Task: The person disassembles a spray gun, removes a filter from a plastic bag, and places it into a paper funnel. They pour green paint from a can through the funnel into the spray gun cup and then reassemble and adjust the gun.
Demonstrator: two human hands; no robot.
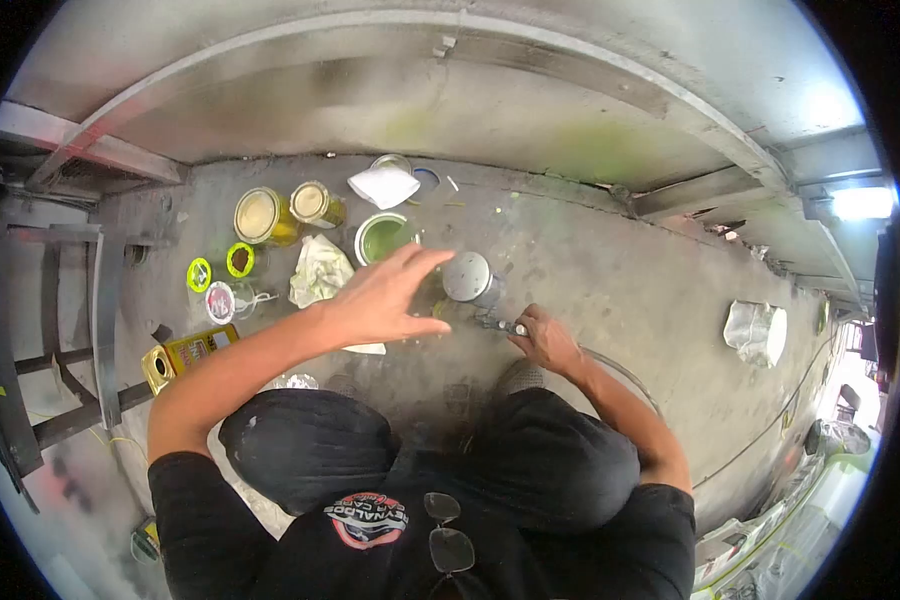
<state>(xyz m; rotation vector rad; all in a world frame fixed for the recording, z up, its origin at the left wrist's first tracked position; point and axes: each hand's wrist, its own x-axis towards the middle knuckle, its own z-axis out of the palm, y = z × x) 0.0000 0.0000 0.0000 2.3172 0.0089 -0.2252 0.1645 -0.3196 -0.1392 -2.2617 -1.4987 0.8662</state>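
Observation:
My left hand is held out with thumb and fingers spread apart, nothing between them. Just right of its fingertips is a round grey lid or cup top on a clear container. My right hand is closed around a metal fitting, probably part of a spray gun beneath the cup; a hose runs from behind that hand. Beyond my left hand stands an open can of green liquid. A crumpled cloth lies beside my left forearm.
Two paint cans stand at the back left, near green-rimmed lids. A yellow rectangular tin is at the left. White paper covers something at the back. A foil-like bag lies at the right.

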